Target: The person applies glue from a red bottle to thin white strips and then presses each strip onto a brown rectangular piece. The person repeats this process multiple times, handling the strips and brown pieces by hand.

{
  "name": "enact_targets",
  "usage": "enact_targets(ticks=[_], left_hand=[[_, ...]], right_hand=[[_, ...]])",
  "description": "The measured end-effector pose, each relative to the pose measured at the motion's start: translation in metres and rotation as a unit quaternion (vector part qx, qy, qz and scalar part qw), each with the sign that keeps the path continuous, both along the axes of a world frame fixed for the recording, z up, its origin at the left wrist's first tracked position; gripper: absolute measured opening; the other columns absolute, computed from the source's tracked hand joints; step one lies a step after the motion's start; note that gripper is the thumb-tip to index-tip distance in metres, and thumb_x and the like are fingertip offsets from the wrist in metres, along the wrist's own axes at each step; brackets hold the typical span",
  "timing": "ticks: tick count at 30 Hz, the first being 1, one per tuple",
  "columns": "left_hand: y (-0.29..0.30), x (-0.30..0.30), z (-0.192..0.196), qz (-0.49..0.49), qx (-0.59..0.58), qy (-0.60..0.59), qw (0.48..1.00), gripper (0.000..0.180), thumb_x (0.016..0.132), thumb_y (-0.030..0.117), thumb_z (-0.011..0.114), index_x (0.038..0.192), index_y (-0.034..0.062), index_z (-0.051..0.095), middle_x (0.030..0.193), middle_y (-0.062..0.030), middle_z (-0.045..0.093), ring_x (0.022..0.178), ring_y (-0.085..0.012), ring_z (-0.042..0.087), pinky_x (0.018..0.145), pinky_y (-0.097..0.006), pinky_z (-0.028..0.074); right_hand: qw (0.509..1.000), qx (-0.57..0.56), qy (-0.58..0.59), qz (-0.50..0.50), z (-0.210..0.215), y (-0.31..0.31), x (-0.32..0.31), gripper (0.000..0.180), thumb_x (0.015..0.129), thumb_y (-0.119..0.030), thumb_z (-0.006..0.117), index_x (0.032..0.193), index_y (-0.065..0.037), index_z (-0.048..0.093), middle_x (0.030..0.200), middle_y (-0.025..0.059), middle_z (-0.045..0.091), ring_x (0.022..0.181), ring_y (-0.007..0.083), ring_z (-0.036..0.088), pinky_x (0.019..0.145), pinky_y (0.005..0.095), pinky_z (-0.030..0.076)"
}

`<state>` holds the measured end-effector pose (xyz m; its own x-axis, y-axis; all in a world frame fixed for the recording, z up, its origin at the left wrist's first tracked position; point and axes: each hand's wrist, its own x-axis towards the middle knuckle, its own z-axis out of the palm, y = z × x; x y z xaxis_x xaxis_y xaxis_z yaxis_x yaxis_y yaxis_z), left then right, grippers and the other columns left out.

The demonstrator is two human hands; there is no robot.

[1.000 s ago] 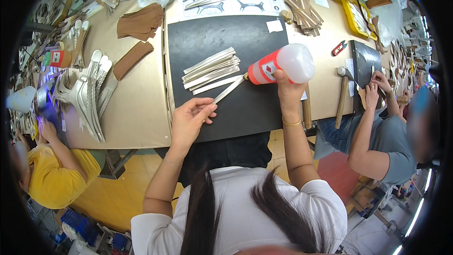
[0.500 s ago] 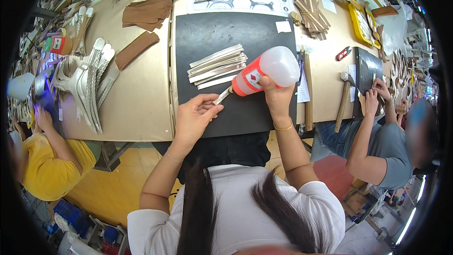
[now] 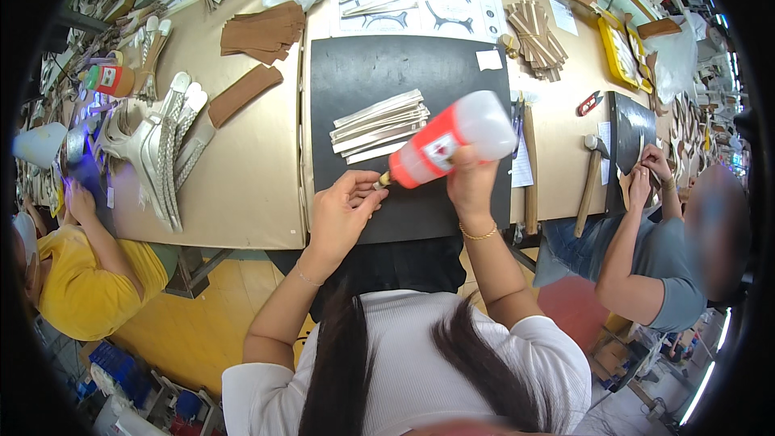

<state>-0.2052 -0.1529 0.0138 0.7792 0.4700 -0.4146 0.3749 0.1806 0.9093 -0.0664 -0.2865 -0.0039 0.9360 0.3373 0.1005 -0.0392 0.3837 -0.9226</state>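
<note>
My right hand (image 3: 470, 186) is wrapped round a squeeze bottle (image 3: 452, 141), translucent with a red label and tilted so its yellowish nozzle points down to the left. My left hand (image 3: 343, 214) pinches a narrow pale strip (image 3: 377, 185) between thumb and fingers, and only a short part of it shows. The nozzle tip meets the strip or sits just over it, right by my left fingertips. Beyond both hands, a stack of pale metallic-looking strips (image 3: 379, 127) lies on the black mat (image 3: 404, 64).
A sheet with printed drawings (image 3: 420, 24) lies behind the mat. Brown leather pieces (image 3: 262, 32) and pale braided straps (image 3: 165, 153) are at left. At right are a hammer (image 3: 593, 182), a red cutter (image 3: 589, 103) and a yellow tray (image 3: 617, 52). Co-workers' arms work on either side.
The bottle's nozzle has moved left and down along the strip to my left fingertips. My right hand has followed it, and the whole view has shifted slightly.
</note>
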Motion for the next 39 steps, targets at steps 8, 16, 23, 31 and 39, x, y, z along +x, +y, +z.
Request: enact_targets(ticks=[8,16,23,31,39], left_hand=[[0.076,0.071,0.010,0.049,0.058,-0.144,0.987,0.021,0.091,0.006,0.067,0.107,-0.0065,0.064,0.086,-0.0102,0.071,0.073,-0.0125,0.068,0.061,-0.022,0.052],[0.151,0.176,-0.020,0.004,0.254,-0.048,0.966,0.029,0.085,0.017,0.076,0.107,-0.0013,0.068,0.084,-0.0056,0.072,0.062,-0.0091,0.059,0.055,-0.025,0.046],[0.134,0.117,-0.008,-0.077,0.465,-0.022,0.882,0.029,0.076,0.019,0.081,0.099,0.0025,0.073,0.085,-0.0130,0.062,0.077,-0.0251,0.061,0.071,-0.037,0.049],[0.099,0.059,0.009,-0.154,0.356,0.046,0.921,0.016,0.079,0.013,0.077,0.089,0.0008,0.071,0.089,-0.0123,0.060,0.082,-0.0258,0.059,0.076,-0.036,0.049],[0.093,0.059,0.014,-0.150,0.367,0.070,0.916,0.013,0.081,0.010,0.074,0.087,0.0004,0.069,0.087,-0.0125,0.060,0.082,-0.0282,0.059,0.076,-0.038,0.048]], right_hand=[[0.992,0.030,-0.007,-0.120,0.017,-0.049,0.059,0.075,0.088,-0.060,0.063,0.134,-0.003,0.046,0.119,0.0107,0.062,0.111,0.0224,0.063,0.097,0.0395,0.053],[0.989,0.000,-0.006,-0.150,0.014,-0.065,0.052,0.079,0.088,-0.062,0.063,0.137,-0.004,0.042,0.123,0.0096,0.060,0.113,0.0209,0.061,0.098,0.0388,0.052],[0.990,-0.001,0.003,-0.139,0.012,-0.075,0.057,0.078,0.088,-0.061,0.063,0.137,-0.003,0.043,0.122,0.0106,0.061,0.113,0.0217,0.061,0.098,0.0389,0.052],[0.992,0.003,0.025,-0.127,0.012,-0.054,0.053,0.082,0.087,-0.061,0.064,0.139,-0.001,0.041,0.124,0.0133,0.060,0.112,0.0236,0.062,0.096,0.0412,0.054],[0.987,0.003,0.000,-0.159,0.014,-0.062,0.047,0.086,0.083,-0.062,0.069,0.138,-0.001,0.041,0.122,0.0126,0.060,0.110,0.0229,0.063,0.095,0.0416,0.055]])
